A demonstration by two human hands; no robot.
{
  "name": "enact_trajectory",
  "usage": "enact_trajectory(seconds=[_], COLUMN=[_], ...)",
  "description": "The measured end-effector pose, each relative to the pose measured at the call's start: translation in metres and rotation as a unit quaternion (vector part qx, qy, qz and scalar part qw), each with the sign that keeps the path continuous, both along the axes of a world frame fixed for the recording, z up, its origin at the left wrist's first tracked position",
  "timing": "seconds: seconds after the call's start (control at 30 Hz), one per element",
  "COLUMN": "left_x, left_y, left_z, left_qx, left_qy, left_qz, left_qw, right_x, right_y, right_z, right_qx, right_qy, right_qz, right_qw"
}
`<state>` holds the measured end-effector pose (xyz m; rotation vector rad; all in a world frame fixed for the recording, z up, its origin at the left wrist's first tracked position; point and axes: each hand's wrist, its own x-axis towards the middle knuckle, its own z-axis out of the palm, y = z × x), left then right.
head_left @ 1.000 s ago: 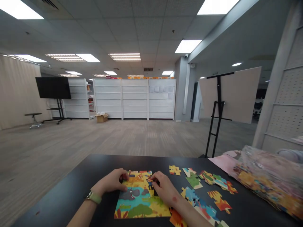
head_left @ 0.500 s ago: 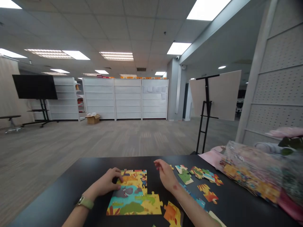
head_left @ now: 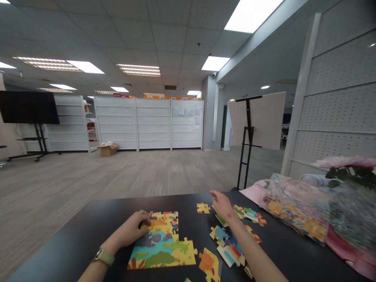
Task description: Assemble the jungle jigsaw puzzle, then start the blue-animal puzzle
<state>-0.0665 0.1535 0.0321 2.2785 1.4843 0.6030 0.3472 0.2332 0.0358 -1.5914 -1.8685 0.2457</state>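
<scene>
A partly joined jigsaw puzzle [head_left: 160,254] lies on the black table, showing a hippo, a crocodile and yellow ground. My left hand [head_left: 138,227] rests on its upper left edge, open, with fingers bent over the border. Farther right, my right hand [head_left: 222,205] hovers over loose pieces, its fingers loosely stretched and nothing visible in them. Beside its fingertips lies a yellow puzzle piece [head_left: 203,208]. Under and near my right forearm are blue puzzle pieces [head_left: 220,234], partly hidden. An orange and yellow puzzle piece [head_left: 209,263] sits right of the joined part.
More loose pieces [head_left: 255,216] lie on the right of the table [head_left: 102,219]. A clear plastic bag [head_left: 296,211] with colourful contents stands at the right edge, by pink wrapping and flowers [head_left: 349,168]. Beyond the table are an easel board [head_left: 264,121] and white shelves [head_left: 152,125].
My right hand has moved right, away from the joined puzzle and over the loose pieces. My left hand stays on the puzzle. The view has turned slightly right.
</scene>
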Motion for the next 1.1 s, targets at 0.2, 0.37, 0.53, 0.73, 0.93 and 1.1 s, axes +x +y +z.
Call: enact_trajectory(seconds=[0.2, 0.37, 0.53, 0.73, 0.93, 1.1], left_x=[0.0, -0.001, -0.006, -0.007, -0.007, -0.01], left_y=[-0.001, 0.0, 0.005, 0.006, 0.003, 0.008], left_z=[0.001, 0.0, -0.006, -0.007, -0.006, -0.015], left_qx=[-0.005, -0.012, -0.015, -0.025, -0.02, -0.013], left_qy=[0.004, 0.01, 0.004, 0.013, 0.0, 0.008], left_qz=[-0.005, -0.016, -0.027, -0.034, -0.035, -0.037], left_qw=[1.0, 1.0, 1.0, 0.999, 0.999, 0.999], right_x=[-0.032, -0.035, -0.012, 0.014, 0.075, 0.146], right_y=[-0.016, -0.021, -0.049, -0.122, -0.144, -0.153], right_z=[-0.02, -0.005, 0.015, 0.006, 0.0, -0.021], right_qx=[-0.064, -0.087, -0.094, -0.084, 0.041, -0.014], right_qy=[-0.062, -0.058, -0.05, -0.066, -0.046, -0.131], right_qz=[0.076, 0.134, 0.125, 0.066, -0.052, -0.17], right_qw=[0.993, 0.985, 0.986, 0.992, 0.997, 0.977])
